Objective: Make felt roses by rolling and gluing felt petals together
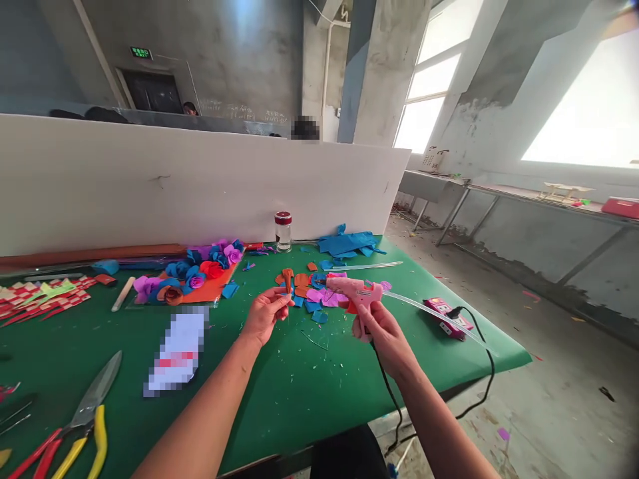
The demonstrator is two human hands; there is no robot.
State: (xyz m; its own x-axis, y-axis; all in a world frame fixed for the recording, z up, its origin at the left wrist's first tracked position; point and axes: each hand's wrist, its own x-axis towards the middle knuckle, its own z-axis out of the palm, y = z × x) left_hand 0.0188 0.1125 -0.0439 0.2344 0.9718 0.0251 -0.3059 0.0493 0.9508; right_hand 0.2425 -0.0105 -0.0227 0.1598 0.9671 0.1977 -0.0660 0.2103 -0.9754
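Between the pinched fingertips of my left hand stands a small rolled piece of brown paper, upright like a bud. My right hand is wrapped round the handle of a pink glue gun, its nozzle pointing left toward the bud but apart from it. A long clear glue stick sticks out of the gun's back end. Under and behind the gun lie cut paper petals in purple, brown and blue. Finished paper flowers in blue, purple, red and brown are heaped left of my left hand.
Large shears lie front left, near a blurred-out packet. A lidded glass jar and blue paper sheets stand by the white partition. A pink power strip with a black cord sits at the right edge.
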